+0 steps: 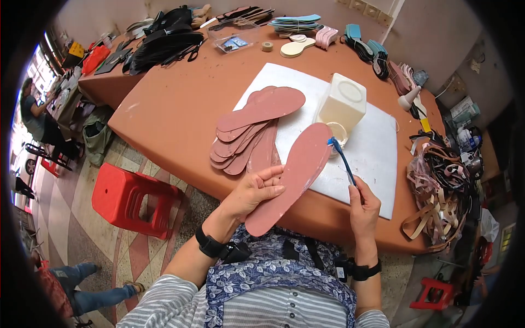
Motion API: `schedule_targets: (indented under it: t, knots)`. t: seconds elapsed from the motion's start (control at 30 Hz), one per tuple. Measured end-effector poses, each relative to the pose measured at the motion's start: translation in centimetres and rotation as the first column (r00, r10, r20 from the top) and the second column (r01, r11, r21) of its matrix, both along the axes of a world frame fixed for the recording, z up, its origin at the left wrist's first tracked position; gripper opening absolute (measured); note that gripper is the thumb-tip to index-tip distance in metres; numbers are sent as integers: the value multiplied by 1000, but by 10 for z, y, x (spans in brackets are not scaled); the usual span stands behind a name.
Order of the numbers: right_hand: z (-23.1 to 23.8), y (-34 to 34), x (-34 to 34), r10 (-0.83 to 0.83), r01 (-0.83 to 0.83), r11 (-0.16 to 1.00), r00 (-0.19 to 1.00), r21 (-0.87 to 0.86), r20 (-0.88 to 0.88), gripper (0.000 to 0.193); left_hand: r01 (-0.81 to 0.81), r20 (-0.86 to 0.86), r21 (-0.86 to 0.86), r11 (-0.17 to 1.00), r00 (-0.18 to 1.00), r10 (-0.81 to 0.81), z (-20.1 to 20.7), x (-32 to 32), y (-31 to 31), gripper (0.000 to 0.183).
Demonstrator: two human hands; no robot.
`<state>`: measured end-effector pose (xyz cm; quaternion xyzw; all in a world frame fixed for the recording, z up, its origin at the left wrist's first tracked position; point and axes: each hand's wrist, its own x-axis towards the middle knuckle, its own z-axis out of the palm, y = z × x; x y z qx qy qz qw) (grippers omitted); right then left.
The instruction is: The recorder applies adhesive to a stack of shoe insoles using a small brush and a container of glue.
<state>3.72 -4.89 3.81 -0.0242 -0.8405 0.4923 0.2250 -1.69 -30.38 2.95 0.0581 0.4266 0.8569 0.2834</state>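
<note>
Here, in the head view, the left grip (250, 191) pinches a pink insole (298, 172) just to its right; the right grip (365, 208) clasps a blue brush (344, 157), bristles ahead at the insole's rim, where light, even strokes should serve best

We're in a shoe workshop: flat reddish-pink sole-shaped pieces (261, 109) fanned at eleven o'clock, tangled tan-and-pink flat straps (432, 216) at three!

left hand (252, 192) holds a pink insole (296, 175), right hand (365, 210) a blue brush (342, 155).
</note>
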Motion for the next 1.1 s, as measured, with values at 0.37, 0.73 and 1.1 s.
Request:
schedule_targets:
  t: [0.37,0.73,1.1]
  knots:
    - [-4,21,-10,14,20,986,980,-167,200,28,182,-78,-115,976,978,-192,-12,2,-7,51]
    - [-14,26,-22,-149,145,987,988,72,50,28,89,17,-107,990,996,-88,-3,1,-9,51]
    - [34,36,-47,-188,133,556,982,821,-32,19,-100,35,-31,995,994,101,-15,-8,-23,54]
